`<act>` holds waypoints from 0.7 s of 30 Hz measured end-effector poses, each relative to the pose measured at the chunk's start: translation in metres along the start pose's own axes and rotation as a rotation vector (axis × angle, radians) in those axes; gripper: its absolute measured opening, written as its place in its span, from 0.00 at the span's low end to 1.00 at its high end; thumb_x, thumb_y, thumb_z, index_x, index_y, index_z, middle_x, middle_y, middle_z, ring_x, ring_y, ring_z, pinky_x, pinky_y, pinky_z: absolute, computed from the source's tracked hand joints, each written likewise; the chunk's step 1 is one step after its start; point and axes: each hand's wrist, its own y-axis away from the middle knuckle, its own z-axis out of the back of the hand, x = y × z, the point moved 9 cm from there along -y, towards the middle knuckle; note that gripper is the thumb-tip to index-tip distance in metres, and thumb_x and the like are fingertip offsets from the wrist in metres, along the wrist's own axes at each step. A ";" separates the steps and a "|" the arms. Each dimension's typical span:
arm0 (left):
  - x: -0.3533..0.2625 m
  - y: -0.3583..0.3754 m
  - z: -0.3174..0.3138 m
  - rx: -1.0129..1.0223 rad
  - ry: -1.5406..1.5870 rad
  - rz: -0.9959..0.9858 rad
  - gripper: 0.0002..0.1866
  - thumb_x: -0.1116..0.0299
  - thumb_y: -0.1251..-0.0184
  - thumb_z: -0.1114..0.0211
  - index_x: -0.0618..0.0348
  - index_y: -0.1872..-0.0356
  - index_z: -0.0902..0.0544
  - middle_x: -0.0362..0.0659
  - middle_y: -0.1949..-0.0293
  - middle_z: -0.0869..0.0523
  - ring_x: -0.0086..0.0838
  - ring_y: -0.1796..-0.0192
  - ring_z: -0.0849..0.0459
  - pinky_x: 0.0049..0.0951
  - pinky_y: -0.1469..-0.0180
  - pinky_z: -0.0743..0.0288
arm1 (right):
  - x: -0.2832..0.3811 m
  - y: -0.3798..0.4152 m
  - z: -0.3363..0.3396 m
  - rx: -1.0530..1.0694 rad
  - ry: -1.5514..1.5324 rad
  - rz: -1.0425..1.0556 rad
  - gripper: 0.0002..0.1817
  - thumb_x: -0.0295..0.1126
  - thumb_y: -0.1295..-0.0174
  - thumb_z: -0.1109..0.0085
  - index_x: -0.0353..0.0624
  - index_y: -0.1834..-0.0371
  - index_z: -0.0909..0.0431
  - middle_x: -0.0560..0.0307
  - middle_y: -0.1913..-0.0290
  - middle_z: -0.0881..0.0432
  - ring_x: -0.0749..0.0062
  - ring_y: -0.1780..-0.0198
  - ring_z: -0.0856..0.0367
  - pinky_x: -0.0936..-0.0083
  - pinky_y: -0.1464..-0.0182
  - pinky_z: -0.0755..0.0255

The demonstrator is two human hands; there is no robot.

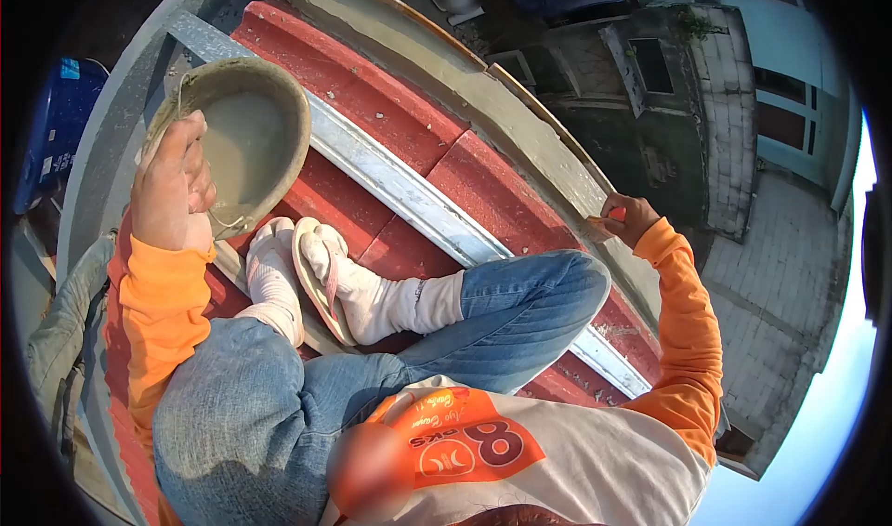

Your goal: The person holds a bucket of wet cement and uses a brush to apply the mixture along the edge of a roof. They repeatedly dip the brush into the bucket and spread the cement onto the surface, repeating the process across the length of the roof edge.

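My left hand [175, 187] is closed on the wire handle of a round, mud-coated bucket [295, 145], which is tilted and holds grey, wet-looking material. On the right, my right hand [630, 217] grips a small tool with a red-orange handle [617, 214]. The tool's blade [597, 229] is against the grey cement strip [520, 122] along the roof's edge. Much of the tool is hidden by my fingers and too small to make out.
Red corrugated roofing [446, 145] with a pale metal strip [400, 177] lies under my sandalled feet [348, 284]. Beyond the cement edge, a drop shows lower buildings [650, 71]. A blue container [70, 122] stands at far left, near grey cloth [65, 312].
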 end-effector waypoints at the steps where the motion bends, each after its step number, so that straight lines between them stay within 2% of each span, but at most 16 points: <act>1: 0.001 0.001 0.000 0.001 0.007 0.008 0.08 0.63 0.39 0.43 0.55 0.72 0.27 0.28 0.90 0.43 0.12 0.90 0.48 0.16 0.87 0.55 | 0.004 -0.007 -0.012 0.067 0.099 0.003 0.09 0.34 0.50 0.40 0.44 0.71 0.27 0.51 0.74 0.21 0.58 0.70 0.21 0.68 0.65 0.28; 3: 0.000 0.001 0.001 -0.013 0.021 0.006 0.07 0.63 0.40 0.42 0.55 0.72 0.27 0.28 0.90 0.43 0.12 0.90 0.48 0.16 0.87 0.56 | 0.043 -0.040 -0.019 0.095 0.209 0.073 0.09 0.36 0.49 0.41 0.44 0.70 0.27 0.50 0.73 0.22 0.54 0.68 0.22 0.64 0.64 0.29; 6: -0.001 0.003 0.004 -0.021 0.029 0.001 0.07 0.64 0.40 0.42 0.54 0.72 0.27 0.28 0.90 0.43 0.12 0.90 0.48 0.16 0.87 0.56 | 0.103 -0.127 -0.023 0.091 0.285 0.109 0.10 0.39 0.47 0.44 0.45 0.71 0.28 0.49 0.71 0.22 0.53 0.66 0.23 0.63 0.62 0.30; 8: -0.003 0.005 0.008 -0.033 0.030 -0.003 0.07 0.64 0.40 0.42 0.54 0.73 0.28 0.28 0.90 0.44 0.12 0.90 0.48 0.16 0.87 0.56 | 0.158 -0.200 -0.023 0.023 0.377 0.277 0.12 0.42 0.47 0.46 0.45 0.70 0.29 0.48 0.71 0.22 0.52 0.66 0.23 0.62 0.61 0.30; 10: -0.004 0.008 0.008 -0.017 0.061 -0.004 0.11 0.65 0.44 0.40 0.52 0.81 0.31 0.27 0.87 0.42 0.13 0.87 0.49 0.17 0.84 0.55 | 0.224 -0.255 -0.008 -0.028 0.274 0.362 0.12 0.43 0.46 0.47 0.47 0.71 0.30 0.49 0.73 0.23 0.53 0.67 0.23 0.62 0.64 0.31; 11: -0.006 0.009 0.009 -0.034 0.065 -0.010 0.11 0.65 0.44 0.40 0.52 0.81 0.31 0.27 0.87 0.42 0.13 0.87 0.49 0.17 0.84 0.55 | 0.253 -0.273 0.006 -0.135 0.259 0.358 0.12 0.45 0.46 0.45 0.48 0.70 0.28 0.50 0.75 0.23 0.56 0.70 0.23 0.62 0.66 0.31; 13: -0.008 0.011 0.009 -0.029 0.078 -0.022 0.11 0.65 0.44 0.40 0.51 0.81 0.32 0.27 0.87 0.42 0.13 0.86 0.48 0.18 0.83 0.55 | 0.299 -0.293 0.034 -0.259 0.052 0.447 0.11 0.42 0.47 0.42 0.49 0.67 0.25 0.52 0.73 0.21 0.62 0.69 0.21 0.69 0.64 0.27; 15: -0.006 0.009 0.014 -0.051 0.078 -0.016 0.12 0.64 0.44 0.40 0.51 0.82 0.32 0.28 0.87 0.42 0.13 0.86 0.48 0.18 0.83 0.55 | 0.319 -0.302 0.059 -0.318 -0.127 0.373 0.11 0.42 0.48 0.41 0.49 0.66 0.23 0.55 0.72 0.21 0.68 0.70 0.21 0.74 0.65 0.27; 16: -0.005 0.008 0.014 -0.039 0.080 -0.021 0.12 0.64 0.44 0.40 0.51 0.82 0.32 0.28 0.87 0.42 0.13 0.86 0.48 0.18 0.83 0.55 | 0.327 -0.300 0.069 -0.391 -0.209 0.493 0.10 0.41 0.48 0.40 0.50 0.66 0.22 0.57 0.71 0.20 0.73 0.71 0.21 0.79 0.66 0.26; 17: -0.006 0.007 0.011 -0.020 0.082 -0.030 0.12 0.64 0.43 0.40 0.51 0.82 0.32 0.28 0.87 0.42 0.12 0.86 0.48 0.17 0.83 0.55 | 0.327 -0.307 0.074 -0.403 -0.338 0.615 0.10 0.39 0.48 0.39 0.49 0.65 0.22 0.59 0.68 0.19 0.71 0.68 0.20 0.78 0.62 0.26; 19: -0.008 0.008 0.007 -0.025 0.070 -0.029 0.12 0.64 0.43 0.41 0.51 0.82 0.32 0.28 0.87 0.42 0.12 0.86 0.48 0.17 0.83 0.55 | 0.323 -0.302 0.075 -0.473 -0.205 0.639 0.09 0.36 0.48 0.39 0.49 0.65 0.22 0.60 0.64 0.19 0.69 0.63 0.20 0.77 0.58 0.27; 21: -0.009 0.009 0.006 -0.039 0.061 -0.029 0.13 0.64 0.43 0.41 0.51 0.82 0.33 0.28 0.87 0.42 0.12 0.86 0.48 0.17 0.83 0.55 | 0.307 -0.303 0.053 -0.440 -0.137 0.640 0.09 0.36 0.48 0.38 0.49 0.65 0.23 0.61 0.62 0.19 0.66 0.60 0.21 0.75 0.57 0.28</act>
